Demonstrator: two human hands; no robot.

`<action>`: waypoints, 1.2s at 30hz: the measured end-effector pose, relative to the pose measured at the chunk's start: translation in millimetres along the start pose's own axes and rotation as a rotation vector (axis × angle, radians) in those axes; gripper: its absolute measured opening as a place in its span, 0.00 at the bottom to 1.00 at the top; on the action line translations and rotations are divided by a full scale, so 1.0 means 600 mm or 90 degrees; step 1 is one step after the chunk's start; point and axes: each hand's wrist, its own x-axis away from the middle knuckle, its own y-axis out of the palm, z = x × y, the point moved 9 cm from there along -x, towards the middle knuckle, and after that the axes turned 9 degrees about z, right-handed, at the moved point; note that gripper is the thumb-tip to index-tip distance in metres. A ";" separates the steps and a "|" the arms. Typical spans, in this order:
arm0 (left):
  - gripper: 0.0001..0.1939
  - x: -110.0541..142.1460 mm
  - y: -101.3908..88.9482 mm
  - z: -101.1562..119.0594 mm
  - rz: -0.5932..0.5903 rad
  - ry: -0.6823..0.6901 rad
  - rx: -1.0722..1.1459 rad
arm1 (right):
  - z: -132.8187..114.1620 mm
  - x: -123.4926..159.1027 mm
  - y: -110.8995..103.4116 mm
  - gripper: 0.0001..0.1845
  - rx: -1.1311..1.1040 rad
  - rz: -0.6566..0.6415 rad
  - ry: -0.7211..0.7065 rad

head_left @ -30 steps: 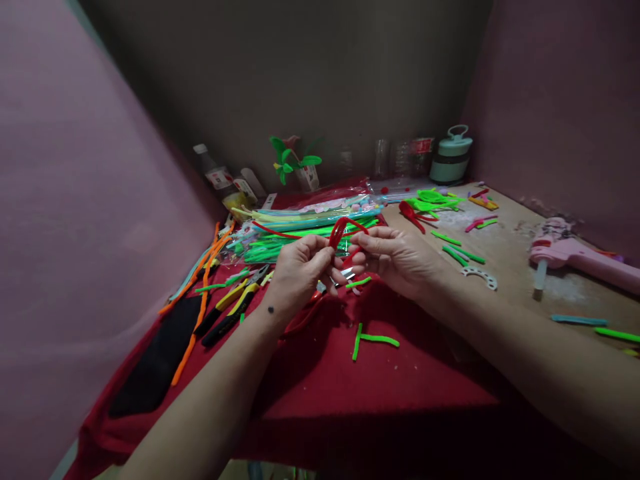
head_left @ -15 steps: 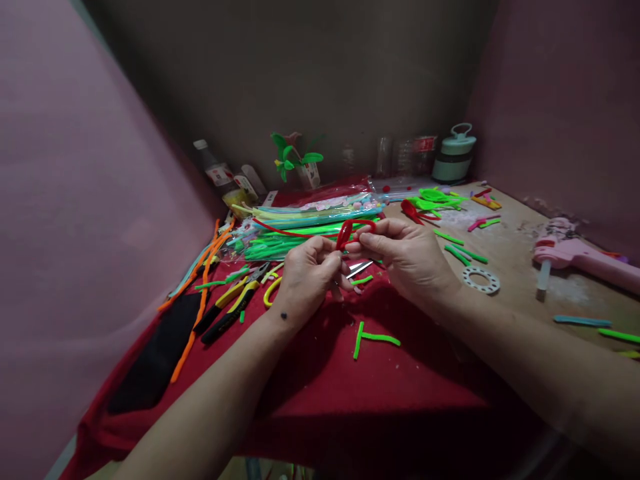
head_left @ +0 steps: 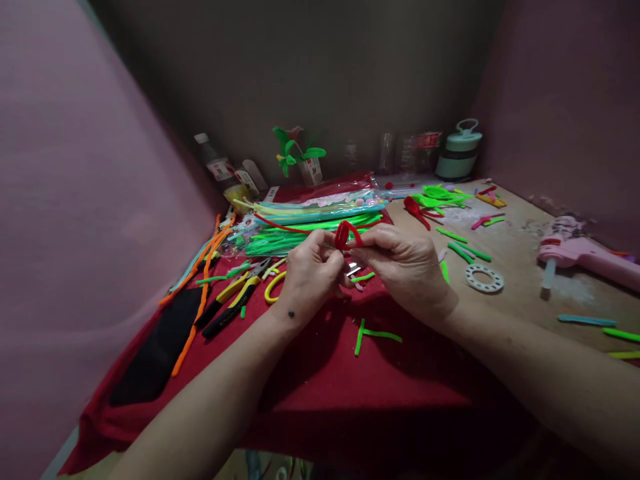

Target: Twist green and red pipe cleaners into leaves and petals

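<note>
A dark grey wall closes the far side of the table, with a pink wall on the left and another on the right. A red cloth [head_left: 380,390] covers the left and middle of the table; the right part is a bare tan surface [head_left: 520,317].

Writing on the bottle [head_left: 220,170] at the far left corner and on the red label [head_left: 429,140] near the far edge is too small to read. One lidded teal container [head_left: 457,160] stands by the far right corner, and one flowerpot [head_left: 313,171] with green leaves stands at the far edge.

Over the middle of the table, the left hand [head_left: 316,273] pinches a red pipe cleaner [head_left: 343,235] between thumb and fingers, and the right hand [head_left: 413,277] grips its right side. It is fuzzy, bent into narrow upright loops side by side, with one wider arch to the right. One red strand [head_left: 285,228] runs leftward from near the left hand, over bagged pipe cleaners [head_left: 320,212].

Left of the hands lie one pair of pliers [head_left: 235,300] with yellow-and-black handles, and a yellow scissor handle [head_left: 273,291]. Two green pieces [head_left: 380,335] touch near the front edge. To the right are one white ring [head_left: 484,279] with holes and one pink tool [head_left: 580,257].
</note>
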 end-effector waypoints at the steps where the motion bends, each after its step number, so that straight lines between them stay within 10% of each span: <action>1: 0.06 0.001 0.002 0.001 -0.002 0.004 -0.003 | 0.006 0.000 0.001 0.03 -0.007 0.001 0.027; 10: 0.07 0.008 0.021 0.000 -0.056 -0.044 0.058 | 0.086 0.016 0.031 0.09 -0.258 -0.081 0.419; 21: 0.05 0.002 0.003 0.002 0.005 -0.024 0.013 | 0.074 0.009 0.026 0.12 -0.295 -0.057 0.392; 36: 0.09 0.019 0.043 -0.001 -0.142 -0.086 0.099 | 0.103 0.021 0.046 0.16 -0.413 -0.099 0.493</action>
